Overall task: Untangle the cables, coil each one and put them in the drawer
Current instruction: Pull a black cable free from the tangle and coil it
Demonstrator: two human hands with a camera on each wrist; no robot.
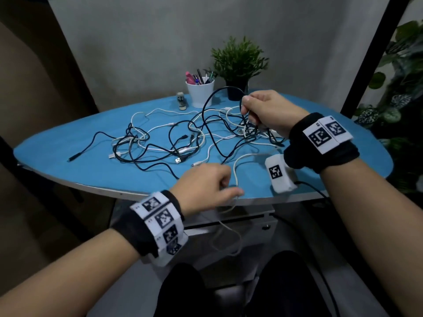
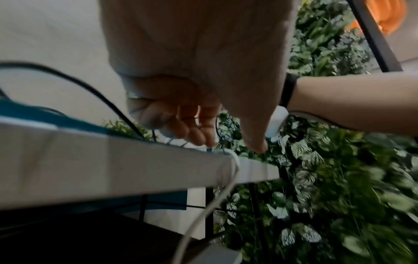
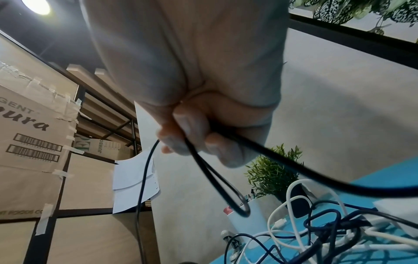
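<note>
A blue surface [image 1: 57, 161] is seen spread with a tangle of black and white cables [image 1: 174, 138]; at its left end a single black plug end [image 1: 72, 158] is laid apart from the knot, and a silver plug [image 1: 178, 160] is seen near the middle of the front edge. Toward the back, a small grey figurine [image 1: 182, 100] is stood just left of a white cup [image 1: 200, 92]; the cup is filled with pens and a pink marker, all stood upright; a small green plant [image 1: 239, 58] in a dark pot is placed just right of the cup.

The left hand [image 1: 207, 186] is held at the near edge of the surface with its fingers curled; a white cable [image 1: 235, 170] is pinched at the thumb, and from there it is draped over the edge and hung down in a loop [image 2: 217, 200] in front of the closed white drawer [image 1: 229, 225] under the surface.

The right hand [image 1: 266, 110] is raised over the right part of the tangle; a black cable [image 1: 207, 104] is gripped in its curled fingers [image 3: 192, 128], arched up in a high loop toward the cup and trailed back down into the heap; from the right wrist view a narrow loop [image 3: 226, 187] of it is seen hanging below the fingers. All cables are seen uncoiled on the surface.
</note>
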